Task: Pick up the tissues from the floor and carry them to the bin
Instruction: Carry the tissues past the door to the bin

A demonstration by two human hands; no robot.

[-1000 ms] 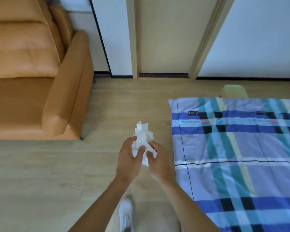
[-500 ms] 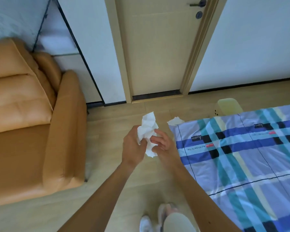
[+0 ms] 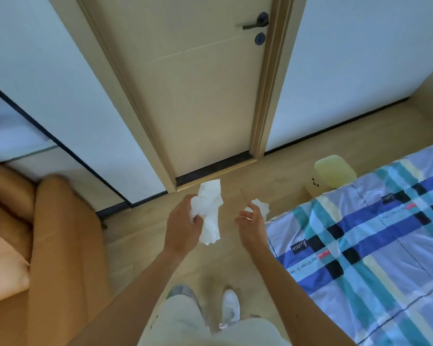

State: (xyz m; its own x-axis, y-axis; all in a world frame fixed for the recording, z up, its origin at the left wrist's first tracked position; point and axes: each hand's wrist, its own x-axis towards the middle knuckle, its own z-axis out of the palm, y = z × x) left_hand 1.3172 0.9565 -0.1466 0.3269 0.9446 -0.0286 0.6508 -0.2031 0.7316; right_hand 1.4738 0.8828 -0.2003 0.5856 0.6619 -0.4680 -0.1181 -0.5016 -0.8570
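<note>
My left hand point(image 3: 181, 227) is closed around a bunch of crumpled white tissues point(image 3: 208, 211), held out in front of me at about waist height. My right hand point(image 3: 251, 224) is a short way to the right of it, fingers loosely curled and holding nothing. Just beyond my right fingertips another white tissue point(image 3: 261, 206) lies on the wooden floor by the corner of the bed. A pale yellow-green bin point(image 3: 333, 171) with a small face on its side stands on the floor past that tissue, at the bed's far edge.
A bed with a blue, teal and white plaid cover point(image 3: 375, 248) fills the right side. An orange sofa point(image 3: 48, 245) stands at the left. A shut beige door point(image 3: 200, 91) with a dark handle faces me. My legs and white shoes point(image 3: 230, 308) show below.
My right hand has let go of the tissue bunch and moved to the right; only the left hand holds it now. The view has tilted up, and a tissue on the floor and more of the bin have appeared.
</note>
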